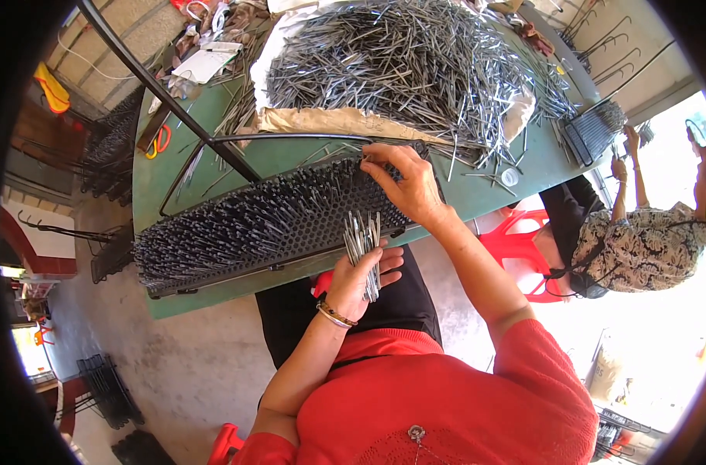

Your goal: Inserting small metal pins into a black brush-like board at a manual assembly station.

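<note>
My left hand (pixel 351 283) is closed round a loose bundle of thin grey metal rods (pixel 361 236), held upright in front of my lap. Beyond it, a long black perforated rack (pixel 353 203) lies slanted along the table's near edge. Dark rods (pixel 229 225) stand packed in its holes on the left, while bare holes show toward its right end. Over the far right part of the rack is my right hand (pixel 411 186), thumb and fingers pinched together at its far edge. Whatever sits between those fingertips is too small to make out.
A large heap of metal rods (pixel 384 62) lies on brown paper across the green table (pixel 485 190). Orange scissors (pixel 158 142) lie at the left. A black metal frame (pixel 151 81) rises there. At the right, another person (pixel 640 248) works beside a red plastic chair (pixel 516 248).
</note>
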`<state>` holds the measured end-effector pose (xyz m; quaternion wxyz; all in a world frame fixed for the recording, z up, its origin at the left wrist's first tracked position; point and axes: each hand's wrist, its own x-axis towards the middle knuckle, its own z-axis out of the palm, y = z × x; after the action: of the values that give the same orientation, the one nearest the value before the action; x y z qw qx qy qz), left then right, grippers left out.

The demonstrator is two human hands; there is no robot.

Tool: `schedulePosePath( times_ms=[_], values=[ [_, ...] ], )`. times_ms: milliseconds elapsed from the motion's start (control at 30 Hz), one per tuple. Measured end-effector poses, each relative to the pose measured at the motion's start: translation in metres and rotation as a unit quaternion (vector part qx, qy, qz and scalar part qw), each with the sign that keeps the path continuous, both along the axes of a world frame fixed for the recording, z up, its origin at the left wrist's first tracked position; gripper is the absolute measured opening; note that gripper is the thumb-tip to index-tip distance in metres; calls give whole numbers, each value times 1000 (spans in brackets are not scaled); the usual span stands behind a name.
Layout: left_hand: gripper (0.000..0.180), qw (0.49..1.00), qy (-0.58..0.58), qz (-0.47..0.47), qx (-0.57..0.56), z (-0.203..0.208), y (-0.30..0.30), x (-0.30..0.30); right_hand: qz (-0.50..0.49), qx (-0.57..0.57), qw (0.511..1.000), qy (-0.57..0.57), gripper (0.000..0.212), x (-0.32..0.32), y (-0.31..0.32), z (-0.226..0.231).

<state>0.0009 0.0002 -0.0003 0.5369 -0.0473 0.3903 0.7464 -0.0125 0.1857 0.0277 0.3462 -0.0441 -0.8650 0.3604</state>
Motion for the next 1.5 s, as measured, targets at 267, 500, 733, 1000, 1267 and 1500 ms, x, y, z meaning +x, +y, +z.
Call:
schedulePosePath(
  times_ms=[267,500,733,1000,1267,1500],
  values=[
    [28,1000,2,-11,-3,1,0,0,43,143,988,34,20,1,3,-3],
    [28,1000,-6,-1,8,-1,-1,2,3,120,991,52,18,13,-4,7],
    [29,999,26,12,34,9,2,1,92,-196,953,-213,26,46,-17,12],
    [30,1000,28,-11,-8,7,3,3,61,-322,907,-266,21,49,2,19],
    [24,997,42,4,-62,3,3,5,57,-316,917,-235,21,43,19,39],
    [22,997,38,2,-60,0,1,11,-16,-235,971,-45,18,17,21,34]
  ],
)
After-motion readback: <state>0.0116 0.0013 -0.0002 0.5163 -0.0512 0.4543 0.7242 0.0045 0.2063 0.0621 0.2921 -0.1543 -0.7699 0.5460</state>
